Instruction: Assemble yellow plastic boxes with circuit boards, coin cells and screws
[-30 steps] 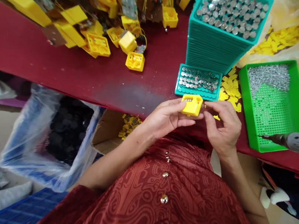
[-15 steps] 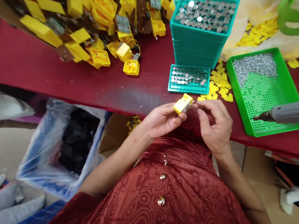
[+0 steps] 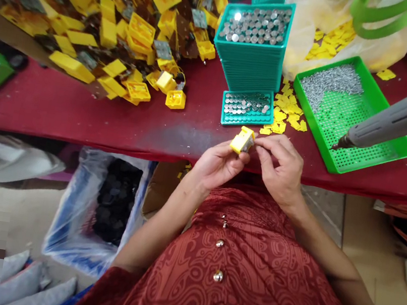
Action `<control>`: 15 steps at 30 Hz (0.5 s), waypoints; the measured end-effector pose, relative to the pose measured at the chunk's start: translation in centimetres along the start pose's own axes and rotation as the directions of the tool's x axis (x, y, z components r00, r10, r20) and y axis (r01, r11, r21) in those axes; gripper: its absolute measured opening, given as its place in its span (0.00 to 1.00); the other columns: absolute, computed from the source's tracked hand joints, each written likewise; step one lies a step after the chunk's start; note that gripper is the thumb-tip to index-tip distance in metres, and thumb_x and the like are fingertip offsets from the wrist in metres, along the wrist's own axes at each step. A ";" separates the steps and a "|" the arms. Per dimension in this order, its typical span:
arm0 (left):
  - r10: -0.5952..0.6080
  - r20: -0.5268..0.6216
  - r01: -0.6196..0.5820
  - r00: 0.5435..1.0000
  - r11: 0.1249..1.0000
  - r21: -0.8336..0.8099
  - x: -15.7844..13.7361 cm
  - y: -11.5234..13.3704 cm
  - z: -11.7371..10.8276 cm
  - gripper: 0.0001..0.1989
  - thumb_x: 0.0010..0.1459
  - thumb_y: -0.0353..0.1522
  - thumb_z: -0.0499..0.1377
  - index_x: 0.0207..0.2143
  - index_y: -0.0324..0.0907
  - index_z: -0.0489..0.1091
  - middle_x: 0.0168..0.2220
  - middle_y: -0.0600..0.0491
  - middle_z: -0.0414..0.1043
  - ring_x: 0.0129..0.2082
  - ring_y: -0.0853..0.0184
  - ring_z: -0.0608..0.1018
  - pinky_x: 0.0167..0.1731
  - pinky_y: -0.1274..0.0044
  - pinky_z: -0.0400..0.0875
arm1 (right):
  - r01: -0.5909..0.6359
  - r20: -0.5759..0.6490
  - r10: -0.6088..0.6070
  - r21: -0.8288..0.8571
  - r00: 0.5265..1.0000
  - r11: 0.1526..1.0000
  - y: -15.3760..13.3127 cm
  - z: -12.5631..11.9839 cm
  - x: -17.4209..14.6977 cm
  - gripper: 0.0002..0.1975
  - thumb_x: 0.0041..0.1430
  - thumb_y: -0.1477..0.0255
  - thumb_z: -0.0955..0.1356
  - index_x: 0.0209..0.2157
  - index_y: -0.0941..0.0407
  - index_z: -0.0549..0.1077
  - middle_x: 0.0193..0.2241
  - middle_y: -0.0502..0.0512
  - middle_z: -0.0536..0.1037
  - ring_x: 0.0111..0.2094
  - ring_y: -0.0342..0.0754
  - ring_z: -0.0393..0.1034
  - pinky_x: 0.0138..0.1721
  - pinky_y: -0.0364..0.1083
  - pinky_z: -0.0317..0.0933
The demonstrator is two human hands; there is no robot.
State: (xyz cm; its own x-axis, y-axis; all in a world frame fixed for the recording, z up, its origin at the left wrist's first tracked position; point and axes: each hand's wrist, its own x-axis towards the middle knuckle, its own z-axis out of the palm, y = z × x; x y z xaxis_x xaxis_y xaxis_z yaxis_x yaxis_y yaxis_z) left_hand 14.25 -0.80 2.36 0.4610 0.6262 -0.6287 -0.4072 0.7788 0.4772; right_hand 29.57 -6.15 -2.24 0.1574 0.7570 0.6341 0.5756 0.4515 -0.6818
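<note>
A small yellow plastic housing (image 3: 242,140) with a greyish part on its right side is pinched in the fingers of my left hand (image 3: 221,168), just above the table's front edge. My right hand (image 3: 281,166) is closed in a pinch, its fingertips at the right side of the housing. Whatever may lie between those fingertips is too small to make out. Just beyond both hands lies a teal tray (image 3: 246,124) with rows of small silver discs. Loose yellow plastic pieces (image 3: 289,104) are scattered to its right.
Behind stands a stack of teal trays (image 3: 254,66) topped with silver discs. A green perforated basket (image 3: 370,159) holds screws (image 3: 332,85), with a grey electric screwdriver (image 3: 392,114) over it. Many yellow housings (image 3: 141,31) pile up at left. Below is a plastic-lined blue crate (image 3: 63,223).
The view has shifted, so the trays, basket and screwdriver appear further left. Both hands keep nearly the same pose around the yellow housing.
</note>
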 end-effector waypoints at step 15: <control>0.439 0.167 -0.465 0.883 0.772 0.433 1.0 -2.0 -2.0 0.23 0.59 0.40 0.73 0.55 0.46 0.77 0.48 0.52 0.84 0.37 0.71 0.82 0.30 0.84 0.75 | -0.019 -0.065 0.017 -0.032 0.998 0.999 0.1 -1.3 -0.8 0.04 0.69 0.76 0.70 0.43 0.54 0.77 0.40 0.51 0.83 0.42 0.44 0.80 0.46 0.45 0.76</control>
State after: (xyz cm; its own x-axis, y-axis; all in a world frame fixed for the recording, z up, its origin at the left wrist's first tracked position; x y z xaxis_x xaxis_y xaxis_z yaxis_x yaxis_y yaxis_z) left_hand 13.96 -1.76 -0.45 0.3601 0.9007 -0.2433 -0.1878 0.3254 0.9268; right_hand 30.59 -7.32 -2.33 0.2189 0.7321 0.6450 0.5979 0.4218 -0.6817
